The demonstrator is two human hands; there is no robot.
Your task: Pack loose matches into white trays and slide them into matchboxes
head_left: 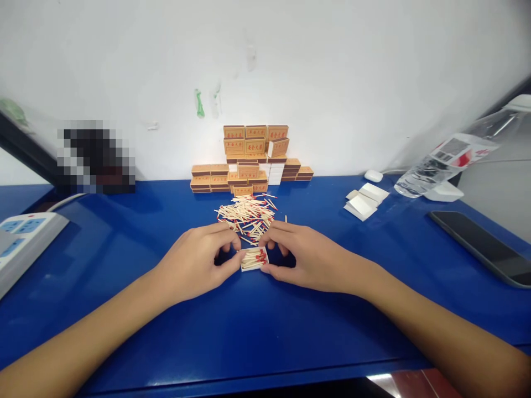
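A small white matchbox tray [254, 259] filled with red-tipped matches lies on the blue table [265, 326]. My left hand [197, 264] pinches its left end with thumb and fingers. My right hand [307, 255] grips its right end the same way. Just behind the tray lies a loose heap of matches [248, 214]. Farther back, orange matchboxes [251, 160] are stacked against the white wall.
A white power strip [22, 237] sits at the left edge. Folded white box trays [365, 202] lie at the right, with a clear plastic bottle [448, 160] on its side and a dark phone [481, 246] beyond. A small white earbud case [373, 176] is near the wall.
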